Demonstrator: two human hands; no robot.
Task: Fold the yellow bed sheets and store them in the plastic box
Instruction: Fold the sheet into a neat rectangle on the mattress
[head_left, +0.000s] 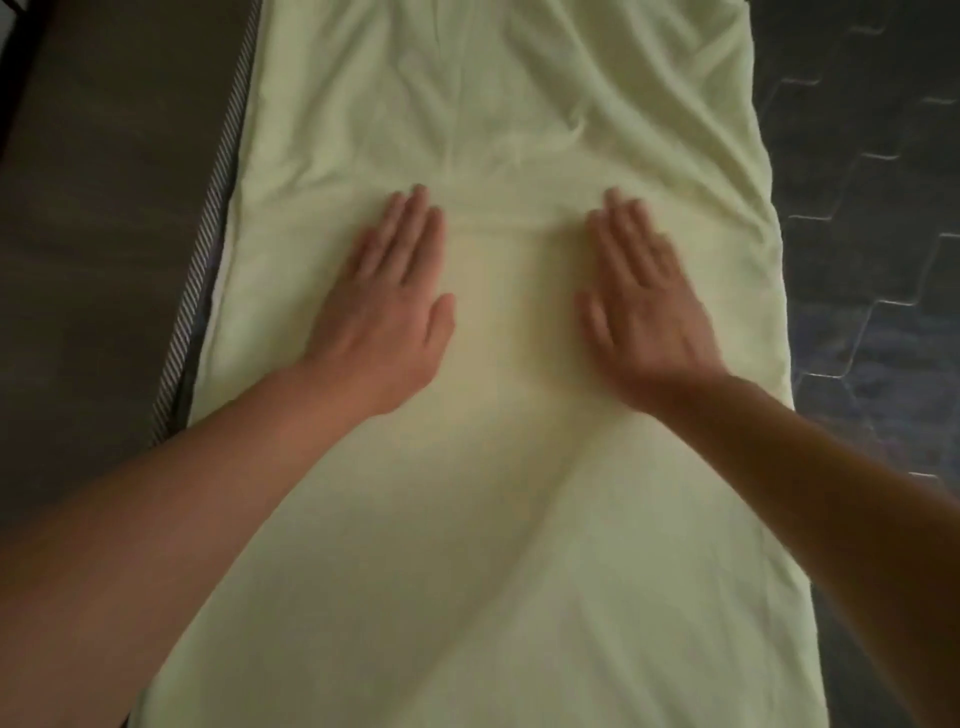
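Head view: a pale yellow cotton bed sheet (498, 130), folded into a long strip, runs straight away from the person along a bed. Left hand (384, 306) and right hand (644, 306) lie open, palms flat on it, side by side, equally near. No plastic box in view.

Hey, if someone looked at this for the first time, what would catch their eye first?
Most likely the long pale yellow sheet, laid out as a strip down the middle of the view, creased toward its far end. Next, the two hands pressed flat on it, palms down and fingers extended: left hand and right hand, side by side and apart. A striped edge borders the sheet's left side.
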